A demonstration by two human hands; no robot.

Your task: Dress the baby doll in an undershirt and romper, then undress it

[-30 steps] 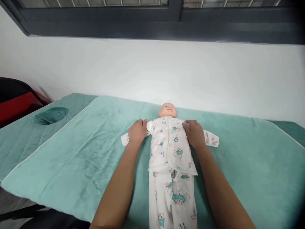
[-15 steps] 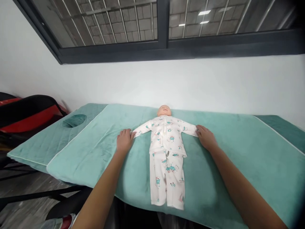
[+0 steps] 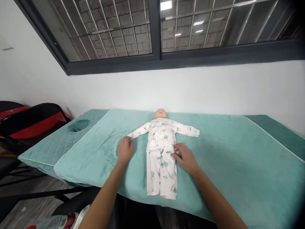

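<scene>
A baby doll (image 3: 160, 113) lies face up in a white printed pajama top (image 3: 160, 133), with its arms spread. Matching pajama pants (image 3: 154, 175) cover the legs, and the hem of the top overlaps their waist. My left hand (image 3: 125, 149) rests on the bed at the end of the sleeve on the left, fingers slightly spread and touching or right beside the cuff. At the hem on the right side is my right hand (image 3: 186, 157), thumb and fingers apart, the fingertips against the top and pants. The sleeve on the right lies flat, with no hand on it.
The doll lies on a green padded bed (image 3: 221, 152) with a face hole (image 3: 78, 125) at its left end. Behind it are a white wall and a barred window (image 3: 156, 31). Black and red chairs (image 3: 35, 124) stand left; a plastic bottle (image 3: 57, 221) is low in front.
My right hand has left the sleeve cuff on the right and moved down and inward to the top's hem. My left hand stays by the other cuff. The view has shifted slightly.
</scene>
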